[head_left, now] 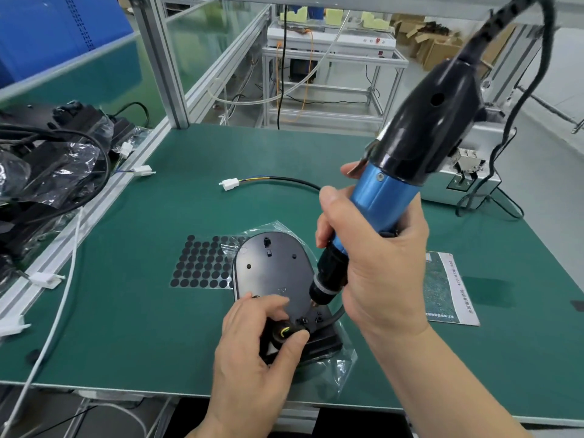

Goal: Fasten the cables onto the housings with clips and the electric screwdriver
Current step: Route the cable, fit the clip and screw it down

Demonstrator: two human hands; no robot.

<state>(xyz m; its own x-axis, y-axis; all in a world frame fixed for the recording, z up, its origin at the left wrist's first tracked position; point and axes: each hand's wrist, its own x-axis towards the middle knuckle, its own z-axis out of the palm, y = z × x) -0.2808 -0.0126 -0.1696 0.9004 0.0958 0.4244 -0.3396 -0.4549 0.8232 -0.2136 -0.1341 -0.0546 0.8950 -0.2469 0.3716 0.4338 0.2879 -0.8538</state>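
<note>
Black plastic housing (275,267) lies on its clear bag (331,374) at six o'clock on the green mat (142,311). The left hand (259,343) pinches the cable (294,180) end between thumb and forefinger against the housing's near edge, probably to steady it under what looks like the clip (304,320). The right hand (379,263) is wrapped round the electric screwdriver (388,197), tilted so its bit meets the housing at one o'clock from the left thumb, just beside it. The cable's white plug (228,184) rests at twelve o'clock, well apart.
</note>
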